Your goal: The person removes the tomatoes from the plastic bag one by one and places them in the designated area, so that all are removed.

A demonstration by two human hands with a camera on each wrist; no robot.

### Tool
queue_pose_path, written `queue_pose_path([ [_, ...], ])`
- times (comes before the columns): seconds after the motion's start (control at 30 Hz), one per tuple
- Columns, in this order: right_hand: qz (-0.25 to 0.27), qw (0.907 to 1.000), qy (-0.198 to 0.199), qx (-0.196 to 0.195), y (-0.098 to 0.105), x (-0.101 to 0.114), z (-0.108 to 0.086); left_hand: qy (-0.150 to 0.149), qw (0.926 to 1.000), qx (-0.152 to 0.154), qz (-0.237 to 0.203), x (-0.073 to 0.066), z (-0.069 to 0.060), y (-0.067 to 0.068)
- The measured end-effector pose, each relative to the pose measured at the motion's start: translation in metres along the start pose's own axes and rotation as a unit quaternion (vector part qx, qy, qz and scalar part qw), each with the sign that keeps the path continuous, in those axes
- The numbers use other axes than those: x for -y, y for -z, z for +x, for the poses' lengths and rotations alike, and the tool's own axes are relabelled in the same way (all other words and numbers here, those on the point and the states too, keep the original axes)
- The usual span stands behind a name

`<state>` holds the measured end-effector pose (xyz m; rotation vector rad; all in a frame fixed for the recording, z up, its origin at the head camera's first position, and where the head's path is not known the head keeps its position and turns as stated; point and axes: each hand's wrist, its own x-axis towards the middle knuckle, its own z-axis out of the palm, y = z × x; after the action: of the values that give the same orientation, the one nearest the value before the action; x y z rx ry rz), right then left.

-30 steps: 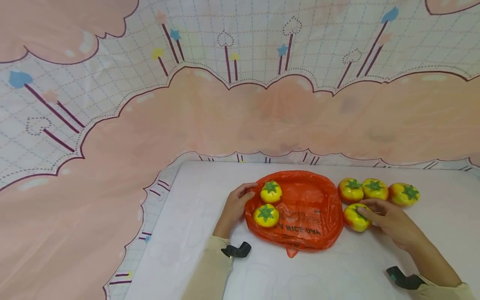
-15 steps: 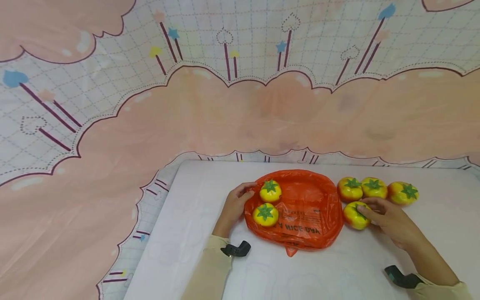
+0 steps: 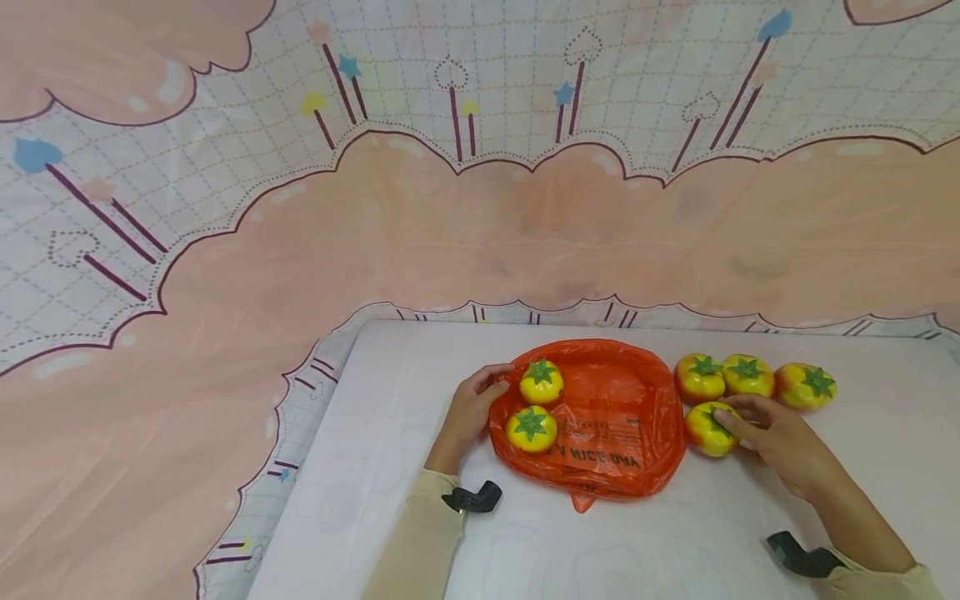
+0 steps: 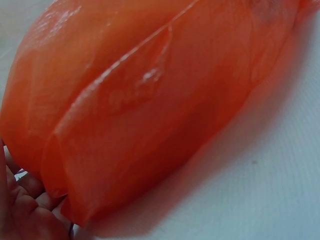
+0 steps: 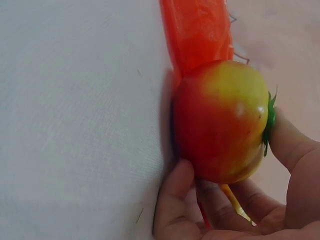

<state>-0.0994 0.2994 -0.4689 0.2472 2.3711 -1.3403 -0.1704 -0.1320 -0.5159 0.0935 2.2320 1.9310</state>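
Observation:
A red plastic bag (image 3: 600,400) with its rim spread wide lies on the table; two yellow-red fruits (image 3: 531,429) with green star leaves rest in its left part. My left hand (image 3: 468,412) holds the bag's left edge, and in the left wrist view its fingers (image 4: 35,200) are at the red plastic (image 4: 140,115). On the right, my right hand (image 3: 783,442) grips a similar fruit (image 3: 708,429) beside the bag's right rim. The right wrist view shows that fruit (image 5: 220,122) between thumb and fingers, low by the table, with the bag (image 5: 197,35) behind it.
Three more fruits stand in a row behind my right hand: one (image 3: 700,377) close to the bag's rim, one (image 3: 747,377) beside it, and one (image 3: 806,386) farther right. A cloth with cloud patterns (image 3: 525,233) hangs behind the white table (image 3: 360,467).
The head view has shifted slightly. Both hands keep their holds on the bag and the fruit, with hardly any movement.

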Motion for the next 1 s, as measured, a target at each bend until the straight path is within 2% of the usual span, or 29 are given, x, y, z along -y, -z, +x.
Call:
queue_pose_path([
  [0.13, 0.003, 1.0000, 0.008, 0.000, 0.000, -0.001, -0.001, 0.009, 1.0000, 0.001, -0.003, -0.001, 0.000, -0.001],
  [0.37, -0.012, 0.9996, 0.014, -0.020, 0.008, 0.004, -0.007, 0.007, 0.9999, 0.000, 0.007, -0.003, -0.001, -0.001],
  [0.6, 0.012, 0.9980, 0.052, -0.034, 0.014, 0.012, -0.011, 0.008, 0.9999, 0.000, 0.010, -0.001, 0.000, 0.001],
  [0.7, 0.015, 0.9974, 0.057, -0.041, 0.013, 0.016, -0.013, 0.011, 0.9999, -0.001, 0.011, -0.001, 0.000, 0.001],
  [0.87, -0.024, 0.9968, 0.047, -0.059, 0.011, 0.026, -0.018, 0.010, 0.9999, -0.002, 0.010, -0.001, -0.001, 0.000],
  [1.0, -0.045, 0.9943, 0.059, -0.077, 0.008, 0.037, -0.022, 0.007, 0.9999, -0.003, 0.009, -0.001, 0.000, 0.000],
])
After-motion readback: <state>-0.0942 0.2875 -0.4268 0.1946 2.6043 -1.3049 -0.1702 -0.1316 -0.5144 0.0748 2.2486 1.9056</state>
